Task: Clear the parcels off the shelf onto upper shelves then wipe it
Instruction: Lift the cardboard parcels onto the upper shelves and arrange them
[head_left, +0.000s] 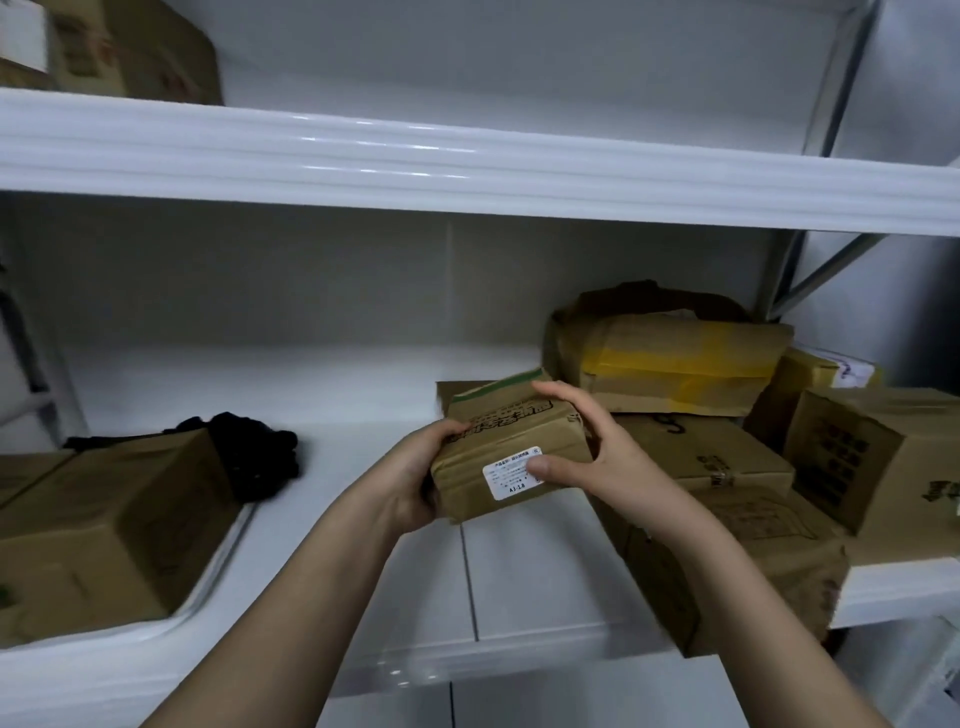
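My left hand (415, 473) grips the left end of a small brown parcel (511, 457), thumb over the top edge and fingers curled beneath. My right hand (582, 457) clamps the right end, fingers arched over the top and the thumb pressed on the white label (511, 474) on the front face. The parcel is held clear of the white shelf (363, 467), above its front half, between the two groups of remaining boxes.

Handling assessment: the parcel is a taped cardboard carton, and its faces look flat and uncrushed under my fingers, so I judge it stiff enough to take end pressure. Its small size suggests a light load. The tape and label are probably smoother than the bare card, so the thumb on the label is the weaker contact. I would shift that thumb to plain cardboard and keep fingers under the base before lifting.

Outward: to the right, a stack of cartons (701, 457) sits on the shelf, topped by one bound in yellow tape (675, 364), with a further box (872, 457) at the far right. To the left lies a larger box (104, 525) with a dark cloth (260, 452) behind it. The upper shelf (467, 161), the destination, already carries a box (130, 47) at its left end.
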